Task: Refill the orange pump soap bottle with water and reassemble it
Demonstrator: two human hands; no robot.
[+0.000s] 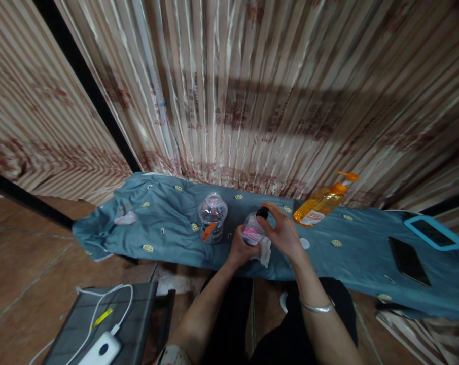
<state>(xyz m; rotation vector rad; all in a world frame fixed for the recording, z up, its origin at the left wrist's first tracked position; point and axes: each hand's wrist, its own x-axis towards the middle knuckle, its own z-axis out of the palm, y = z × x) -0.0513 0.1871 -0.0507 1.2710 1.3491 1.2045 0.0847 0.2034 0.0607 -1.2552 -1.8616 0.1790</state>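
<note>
I see the left hand point(243, 251) closed around the lower part of a small clear bottle point(253, 234) with a pink-and-white label, holding it over the near half of a bench draped in blue cloth point(168, 203). The right hand point(284, 230) has its fingers closed on the black cap point(262, 213) at the top of that bottle; I cannot tell whether the cap is loose. A crumpled white tissue point(266, 252) lies just beside the bottle, partly below the hands.

To the left, near the left hand, I have a clear plastic jar point(213, 220) with an orange mark. Right of the right hand sit a white disc point(304, 244) and, farther back, an orange pump bottle point(318, 205). At the far right of the bench lie a dark phone point(409, 261) and a blue-framed tablet point(434, 232). A striped curtain point(244, 101) hangs behind.
</note>
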